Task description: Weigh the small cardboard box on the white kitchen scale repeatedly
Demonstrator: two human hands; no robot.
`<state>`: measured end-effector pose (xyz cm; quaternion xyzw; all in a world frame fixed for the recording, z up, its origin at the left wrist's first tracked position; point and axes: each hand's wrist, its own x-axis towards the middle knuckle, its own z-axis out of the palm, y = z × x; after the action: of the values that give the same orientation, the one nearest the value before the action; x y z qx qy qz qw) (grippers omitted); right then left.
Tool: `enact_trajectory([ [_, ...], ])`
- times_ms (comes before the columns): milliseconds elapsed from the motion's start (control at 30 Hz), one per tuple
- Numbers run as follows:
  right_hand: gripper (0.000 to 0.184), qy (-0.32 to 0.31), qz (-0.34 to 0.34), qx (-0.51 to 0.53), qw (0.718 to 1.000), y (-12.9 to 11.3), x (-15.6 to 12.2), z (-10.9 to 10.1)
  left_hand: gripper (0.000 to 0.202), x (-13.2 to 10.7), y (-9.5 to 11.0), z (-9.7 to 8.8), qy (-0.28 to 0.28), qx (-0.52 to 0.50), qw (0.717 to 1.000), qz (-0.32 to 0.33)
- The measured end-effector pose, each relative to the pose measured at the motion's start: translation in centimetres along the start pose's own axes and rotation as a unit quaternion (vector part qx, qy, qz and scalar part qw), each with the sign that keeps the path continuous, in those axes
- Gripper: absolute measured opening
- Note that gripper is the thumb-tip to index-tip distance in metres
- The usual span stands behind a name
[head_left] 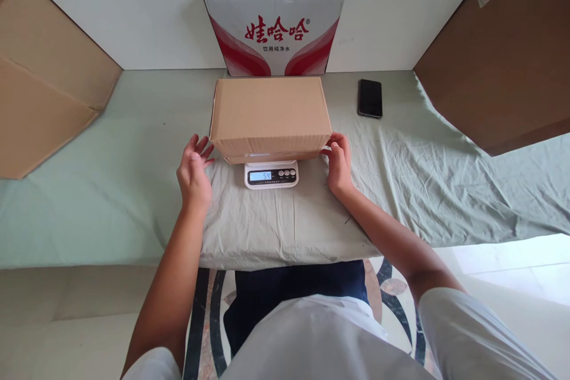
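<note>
A closed brown cardboard box [271, 108] rests on a small white digital scale [271, 184], which shows only its front part under the box. The scale's lit display [260, 176] seems to read 54. At the box's front left corner is my left hand [194, 172], palm partly up and fingers apart, close to the side; whether the fingertips touch cannot be made out. My right hand [339, 165] has its fingers curled at the lower front right corner, thumb and fingertips against the cardboard. The box hides the scale's weighing plate.
Behind the box stands a white and red carton [276, 53] against white panels [378, 18]. A black phone [370, 98] lies to the right. Large cardboard pieces flank both sides, left [53, 71] and right [503, 65]. A wrinkled green cloth [111, 190] covers the surface.
</note>
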<state>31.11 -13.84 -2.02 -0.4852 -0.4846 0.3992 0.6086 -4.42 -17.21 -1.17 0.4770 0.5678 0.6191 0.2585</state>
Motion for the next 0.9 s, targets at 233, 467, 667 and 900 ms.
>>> enact_trajectory([
  [233,0.042,-0.007,0.003,-0.012,1.0,0.1,0.1,0.0,0.085,0.0,-0.1,0.1,-0.001,-0.002,1.0,0.007],
  [467,0.039,0.01,0.019,0.014,1.0,-0.8,-0.2,0.3,0.088,-0.1,0.1,0.0,0.005,-0.006,1.0,0.0],
  [667,0.035,0.017,0.031,0.03,0.999,-1.2,-0.4,0.6,0.088,-0.1,0.3,0.0,-0.002,-0.013,1.0,-0.006],
  [900,0.03,0.016,0.032,0.034,0.999,-1.6,-0.5,0.7,0.088,-0.1,0.4,0.1,0.002,-0.014,1.0,-0.003],
])
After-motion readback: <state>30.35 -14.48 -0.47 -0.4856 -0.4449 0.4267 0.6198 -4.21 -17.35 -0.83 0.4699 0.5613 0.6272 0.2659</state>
